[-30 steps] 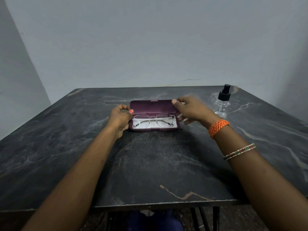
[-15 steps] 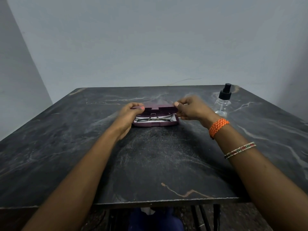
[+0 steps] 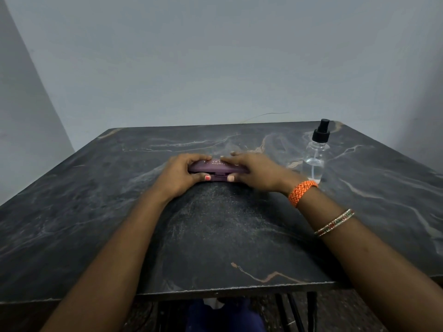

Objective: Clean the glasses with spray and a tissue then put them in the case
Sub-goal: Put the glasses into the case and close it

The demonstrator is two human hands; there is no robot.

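Purple hard-shell glasses case point(image 3: 217, 167), lid down, mid-table, gripped at its left end by left hand point(image 3: 180, 174) and at its right end by right hand point(image 3: 257, 172), thumbs at the near edge. Probably stiff, light, smooth; best held by the ends. Clear spray bottle point(image 3: 316, 153) upright to the right, well apart, obstructing nothing on the dark marble table point(image 3: 96, 212).

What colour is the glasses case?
The glasses case is dark purple, almost plum, with light lettering on the lid; the head view shows it.

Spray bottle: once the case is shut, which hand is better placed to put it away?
Right. The right hand rests on the case end nearest the spray bottle; the left hand grips the far end.
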